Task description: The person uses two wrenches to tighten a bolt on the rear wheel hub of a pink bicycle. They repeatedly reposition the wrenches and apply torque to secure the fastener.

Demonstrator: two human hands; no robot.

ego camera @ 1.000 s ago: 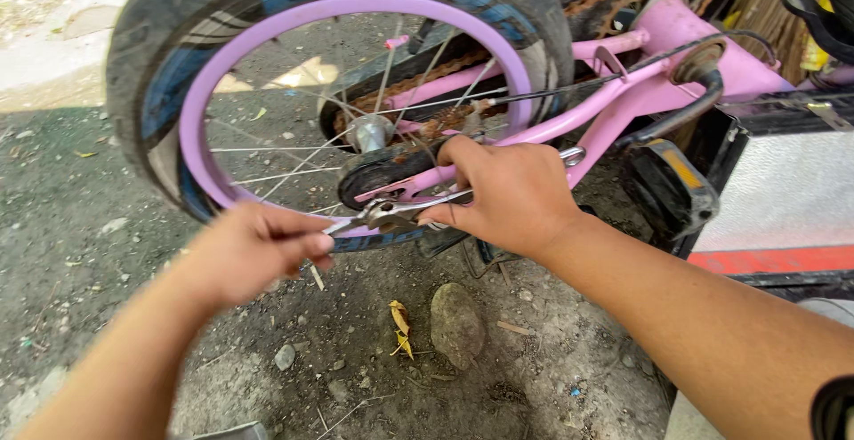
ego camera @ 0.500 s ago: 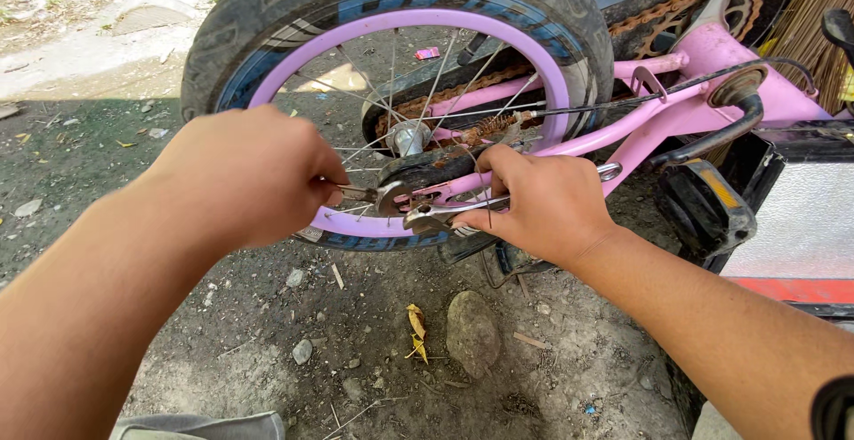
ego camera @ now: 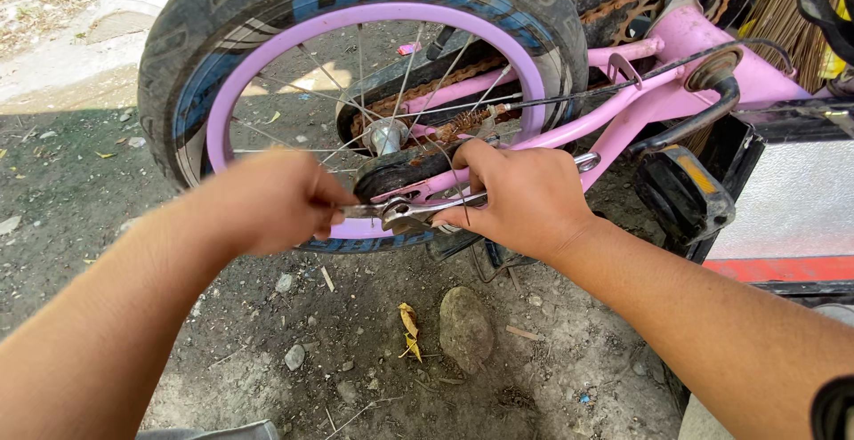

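Note:
A small pink bicycle lies on its side, its rear wheel [ego camera: 267,57] with a black tyre and lilac rim filling the upper view. My left hand [ego camera: 267,204] is closed around the handle of a metal wrench [ego camera: 405,213] at the bottom of the rim. My right hand [ego camera: 525,195] grips the pink frame stay [ego camera: 614,111] and the wrench's other end, near the black chain guard [ego camera: 405,169] below the hub [ego camera: 384,136]. What the wrench head bears on is hidden by my fingers.
A rusty chain and sprocket [ego camera: 663,0] run along the top right. A black pedal [ego camera: 683,193] sticks out beside my right wrist. A stone [ego camera: 465,329] and a dry yellow leaf [ego camera: 409,329] lie on the gravel below. A silver and red panel [ego camera: 792,217] stands at right.
My left hand rose from the lower left up to the rim and took hold of the wrench handle. The view shifted slightly; my right hand stayed on the frame.

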